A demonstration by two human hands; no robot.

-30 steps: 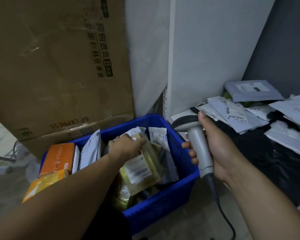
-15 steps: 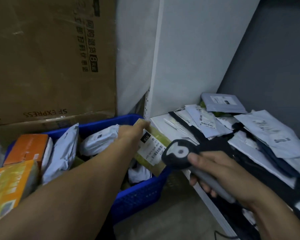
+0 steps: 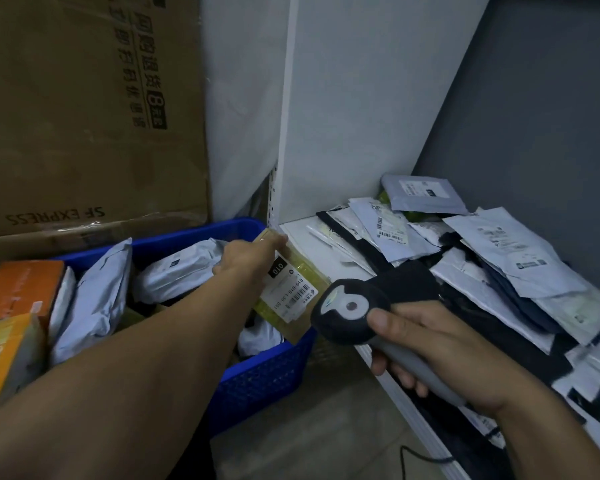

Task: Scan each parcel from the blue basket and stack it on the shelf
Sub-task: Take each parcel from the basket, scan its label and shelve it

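Observation:
My left hand (image 3: 248, 258) grips a yellow-green parcel (image 3: 293, 285) by its top edge, lifted over the right rim of the blue basket (image 3: 260, 375). The parcel's white barcode label faces me. My right hand (image 3: 437, 355) holds a black and grey barcode scanner (image 3: 347, 315) by its handle, with the scanner head just right of the label. The white shelf (image 3: 302, 233) lies to the right and bears a loose pile of grey and white mailer bags (image 3: 499, 251). Grey bags and orange boxes (image 3: 21, 289) remain in the basket.
A large brown cardboard box (image 3: 84, 116) stands behind the basket. A white upright panel (image 3: 361, 98) bounds the shelf on the left and a dark grey wall (image 3: 534, 133) backs it. The scanner's cable (image 3: 416, 457) trails onto the grey floor.
My left hand lifted the yellow-green parcel out of the basket and carried it right toward the shelf edge. My right hand tipped the scanner down so its head sits beside the label.

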